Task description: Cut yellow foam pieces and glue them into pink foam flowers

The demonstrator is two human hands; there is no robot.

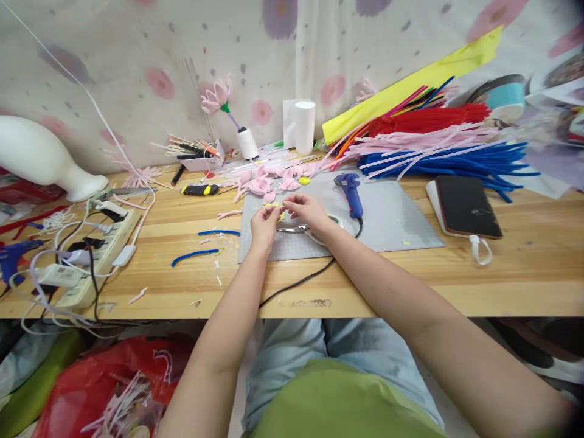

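My left hand (265,226) and my right hand (306,212) meet fingertip to fingertip over the grey mat (387,225). Both are closed in a pinch, and whatever sits between the fingers is too small to name. Just beyond them lie pink pipe-cleaner petals (259,185) and a small yellow piece (304,180). A shiny metal tool (292,229), partly covered, rests below my fingers. A white ring-shaped roll (336,221) is half hidden under my right wrist. To the right, a blue glue gun (350,196) lies on the mat.
Bundles of blue pipe cleaners (447,163) and red ones (429,120) fill the back right. A black-topped device (468,207) stands right of the mat. At left are a power strip (103,255), a utility knife (199,190) and a pink flower (216,97) in a white holder.
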